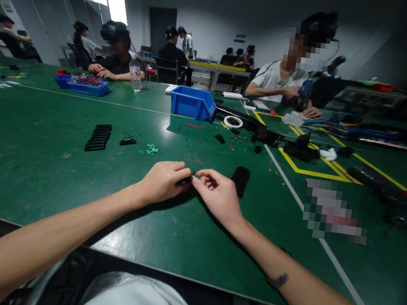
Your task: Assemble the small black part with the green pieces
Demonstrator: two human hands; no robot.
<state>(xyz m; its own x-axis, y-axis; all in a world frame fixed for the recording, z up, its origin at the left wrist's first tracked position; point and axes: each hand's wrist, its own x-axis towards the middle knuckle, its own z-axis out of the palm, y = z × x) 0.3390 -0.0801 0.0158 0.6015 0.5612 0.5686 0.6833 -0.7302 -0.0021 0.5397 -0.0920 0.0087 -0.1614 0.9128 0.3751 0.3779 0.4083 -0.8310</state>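
My left hand [166,180] is closed around a small black part [185,180], mostly hidden by the fingers. Opposite it, my right hand [218,193] pinches at the part's near end, thumb and forefinger together; whether a separate tiny piece sits between them is too small to tell. Just right of my right hand lies a flat black stack [240,180]. Beyond my left hand are a scatter of small green pieces [151,149] and a black piece with green bits on it [128,140]. Farther left lies a row of slim black parts [98,138].
A blue bin [192,103] stands ahead, beside a white ring [232,122] and loose small parts. Left of it are a water bottle [136,77] and a blue tray [87,87] of coloured pieces. Co-workers sit across the green table [52,176]; one holds a power drill [305,92].
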